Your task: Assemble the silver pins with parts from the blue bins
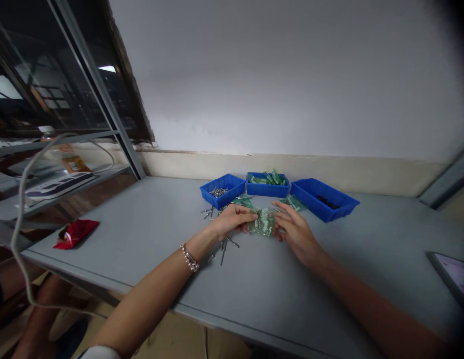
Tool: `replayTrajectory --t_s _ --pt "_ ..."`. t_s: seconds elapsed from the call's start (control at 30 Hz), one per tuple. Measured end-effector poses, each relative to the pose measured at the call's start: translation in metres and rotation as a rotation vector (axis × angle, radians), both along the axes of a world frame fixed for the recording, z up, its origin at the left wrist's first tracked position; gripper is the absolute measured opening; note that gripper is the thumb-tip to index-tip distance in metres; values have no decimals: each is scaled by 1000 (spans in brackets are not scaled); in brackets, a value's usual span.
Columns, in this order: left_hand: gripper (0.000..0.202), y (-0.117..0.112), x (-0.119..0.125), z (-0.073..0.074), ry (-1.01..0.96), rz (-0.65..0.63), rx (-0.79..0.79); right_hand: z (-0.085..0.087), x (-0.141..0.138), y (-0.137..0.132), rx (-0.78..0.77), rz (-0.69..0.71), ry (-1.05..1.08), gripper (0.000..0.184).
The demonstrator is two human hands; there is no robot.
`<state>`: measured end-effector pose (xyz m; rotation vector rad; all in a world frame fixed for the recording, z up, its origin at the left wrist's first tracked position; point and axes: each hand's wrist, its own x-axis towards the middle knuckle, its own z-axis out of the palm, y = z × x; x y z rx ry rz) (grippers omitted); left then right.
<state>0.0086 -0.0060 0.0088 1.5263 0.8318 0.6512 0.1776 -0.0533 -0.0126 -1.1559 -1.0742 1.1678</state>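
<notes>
A small green circuit board [262, 223] is held between both hands over the grey table [149, 224]. My left hand [233, 219] pinches its left edge with closed fingers; a beaded bracelet is on that wrist. My right hand [295, 230] grips the board's right edge with fingers curled around it. Loose metal screws [222, 247] lie on the table just below my left hand, and more green boards [243, 201] lie behind the hands.
Three blue bins stand at the back: one with screws [222, 190], one with green boards [268, 183], one nearly bare [323, 199]. A red packet [75, 233] lies at the left edge. A tablet [454, 276] is at the right. Shelves and a white cable are on the left.
</notes>
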Motion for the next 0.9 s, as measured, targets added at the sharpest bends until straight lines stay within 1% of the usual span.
replayTrajectory --t_s 0.1,0.2,0.27,0.4,0.53,0.63,0.9 --pt "26 2 1 -1 17 22 79 1 -1 -1 -83 68 72 34" --pt "23 3 2 -2 28 26 130 0 -1 -2 -77 168 -31 30" --pt "23 3 2 -3 25 19 150 -2 -1 -2 -62 191 -116 25" --pt "24 2 2 -4 33 31 172 -3 0 -2 -47 161 -163 20" --pt "28 6 1 -3 65 130 212 -2 1 -2 -43 136 -166 20" --pt "32 9 0 -2 75 176 197 -1 1 -2 -48 131 -166 22" --pt "40 8 0 2 129 170 160 -2 0 -1 -37 117 -154 23"
